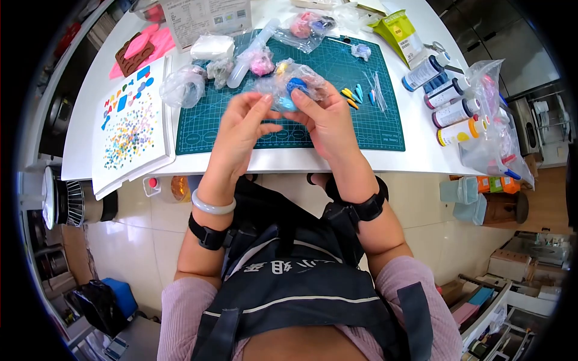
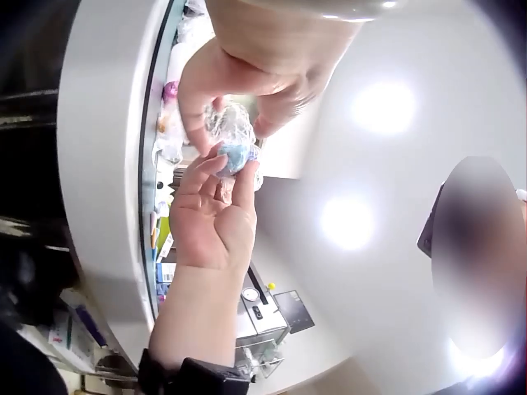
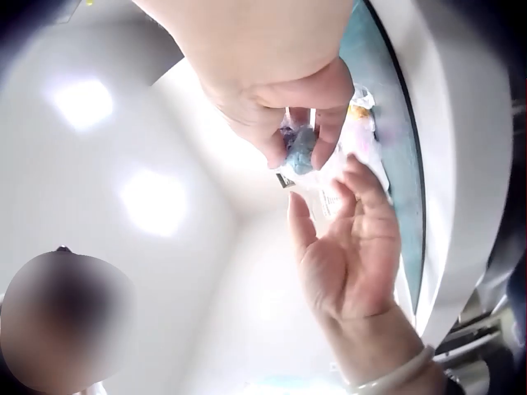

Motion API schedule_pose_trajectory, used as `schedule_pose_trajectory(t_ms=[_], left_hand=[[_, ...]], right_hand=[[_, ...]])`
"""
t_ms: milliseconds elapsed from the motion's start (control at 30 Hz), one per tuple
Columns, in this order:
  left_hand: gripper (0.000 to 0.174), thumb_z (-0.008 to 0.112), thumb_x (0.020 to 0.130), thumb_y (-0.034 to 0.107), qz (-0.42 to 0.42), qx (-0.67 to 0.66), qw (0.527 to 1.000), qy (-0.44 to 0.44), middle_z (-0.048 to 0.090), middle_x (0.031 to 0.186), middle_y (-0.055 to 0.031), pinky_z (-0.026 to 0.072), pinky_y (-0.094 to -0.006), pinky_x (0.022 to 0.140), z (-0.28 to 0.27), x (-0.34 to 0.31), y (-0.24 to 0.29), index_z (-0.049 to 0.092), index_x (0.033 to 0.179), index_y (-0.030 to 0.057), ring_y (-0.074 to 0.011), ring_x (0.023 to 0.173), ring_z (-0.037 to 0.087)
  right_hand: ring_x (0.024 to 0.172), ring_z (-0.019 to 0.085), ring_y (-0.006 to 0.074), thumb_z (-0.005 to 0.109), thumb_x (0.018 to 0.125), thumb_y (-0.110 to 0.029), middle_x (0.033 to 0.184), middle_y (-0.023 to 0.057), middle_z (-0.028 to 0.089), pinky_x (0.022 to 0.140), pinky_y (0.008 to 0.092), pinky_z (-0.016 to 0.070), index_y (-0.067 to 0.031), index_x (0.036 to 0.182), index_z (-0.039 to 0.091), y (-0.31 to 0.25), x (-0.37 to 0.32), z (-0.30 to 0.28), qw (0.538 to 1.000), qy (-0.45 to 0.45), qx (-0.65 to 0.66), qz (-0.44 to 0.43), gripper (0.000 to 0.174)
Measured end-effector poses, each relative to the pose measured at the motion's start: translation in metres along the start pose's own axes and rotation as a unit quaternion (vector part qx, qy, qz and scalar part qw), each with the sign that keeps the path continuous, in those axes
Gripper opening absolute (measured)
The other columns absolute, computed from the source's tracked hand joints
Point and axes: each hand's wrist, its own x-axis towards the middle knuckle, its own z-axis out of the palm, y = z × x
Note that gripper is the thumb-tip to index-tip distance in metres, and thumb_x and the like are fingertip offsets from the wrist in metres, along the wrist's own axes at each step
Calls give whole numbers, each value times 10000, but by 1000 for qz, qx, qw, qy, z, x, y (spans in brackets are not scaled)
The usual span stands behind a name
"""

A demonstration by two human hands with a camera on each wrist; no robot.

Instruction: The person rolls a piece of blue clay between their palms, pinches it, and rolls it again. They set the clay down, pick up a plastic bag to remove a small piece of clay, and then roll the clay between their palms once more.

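My right hand [image 1: 332,123] pinches a soft blue lump [image 3: 300,156] in clear plastic wrap between thumb and fingers, above the green cutting mat [image 1: 205,129]. Light blue and darker blue both show through the wrap in the head view. My left hand [image 1: 239,127] is held close beside it, palm turned inward. In the right wrist view, its thumb and loosely bent fingers [image 3: 362,185] stand apart. Crinkled clear plastic [image 2: 230,122] shows between the left thumb and fingers in the left wrist view. Behind the hands lie more wrapped lumps, among them a pink one [image 1: 262,62].
A white board [image 1: 129,162] with coloured cut-outs and dots lies at the left. Bottles [image 1: 421,73] and a plastic bag [image 1: 503,135] stand along the right edge. Small coloured tools [image 1: 351,99] lie on the mat, and a green packet [image 1: 397,36] is at the back.
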Motion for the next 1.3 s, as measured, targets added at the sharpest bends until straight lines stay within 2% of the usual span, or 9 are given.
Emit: schedule_pose_trajectory(t_ms=[67, 300, 433, 567, 733, 800, 933, 1067, 1300], left_hand=[[402, 492, 932, 323, -120, -151, 976, -103, 532, 1113, -83, 449, -345, 878, -1, 0, -5, 460, 1207, 31, -157, 982, 541], [372, 463, 948, 274, -54, -180, 976, -110, 515, 1181, -88, 436, -360, 900, 11, -9, -5, 461, 1223, 23, -178, 1079, 506], [360, 506, 929, 253, -60, -154, 983, -83, 602, 1042, -80, 514, -285, 679, 6, -7, -2, 494, 1200, 17, -176, 871, 617], [327, 529, 913, 221, -40, -147, 987, -51, 645, 899, -98, 443, -221, 464, 2, -9, 4, 527, 1169, 17, -181, 615, 629], [313, 532, 914, 217, 6, -121, 992, -24, 638, 881, -94, 434, -210, 452, -9, -10, -2, 541, 1156, 20, -166, 612, 622], [311, 533, 914, 222, 20, -124, 992, -15, 633, 860, -82, 429, -204, 446, -8, -12, -2, 550, 1145, 15, -157, 623, 625], [299, 518, 916, 162, 27, -95, 995, -24, 626, 964, -124, 439, -219, 461, 12, -21, 0, 520, 1181, 23, -146, 628, 606], [310, 518, 910, 142, 29, -58, 997, -48, 627, 955, -128, 436, -226, 464, 8, -22, -2, 514, 1196, 23, -153, 647, 615], [280, 541, 895, 130, -2, -123, 992, -12, 625, 955, -123, 419, -213, 465, 1, -20, 4, 533, 1158, 35, -157, 657, 616]], right_hand=[[823, 612, 122, 678, 792, -53, 945, 51, 633, 701, 236, 513, -4, 1065, 557, 2, -7, 1, 999, -25, 30, 37, 302], [760, 597, 117, 615, 816, -30, 1069, 96, 596, 713, 213, 477, -29, 1063, 620, 26, -19, -6, 948, -27, -280, -147, 247], [746, 595, 125, 575, 831, -29, 1090, 118, 585, 727, 223, 473, -39, 1017, 652, 14, -24, 3, 972, -15, -214, -100, 202], [745, 598, 134, 549, 853, -52, 1030, 125, 626, 727, 230, 470, 10, 1042, 626, 6, -22, 1, 979, 59, -169, -101, 213], [868, 605, 157, 535, 873, -89, 1058, 158, 624, 718, 254, 470, 4, 1213, 493, -8, -19, -3, 984, 120, -16, -129, 355], [836, 591, 122, 621, 843, -162, 1001, 119, 635, 738, 244, 469, 39, 1188, 488, -5, -23, -1, 998, 55, 19, -32, 421], [810, 602, 116, 663, 815, -130, 902, 77, 650, 719, 224, 472, 39, 1087, 581, -4, -31, 5, 977, -9, -211, 28, 331], [749, 583, 70, 580, 857, -34, 877, 66, 650, 675, 197, 460, 25, 1046, 621, 0, -28, 6, 981, 42, -138, -130, 203], [774, 592, 111, 576, 855, -50, 1036, 130, 621, 702, 231, 470, -16, 1198, 528, -15, -30, 1, 985, 66, 51, -153, 348]])
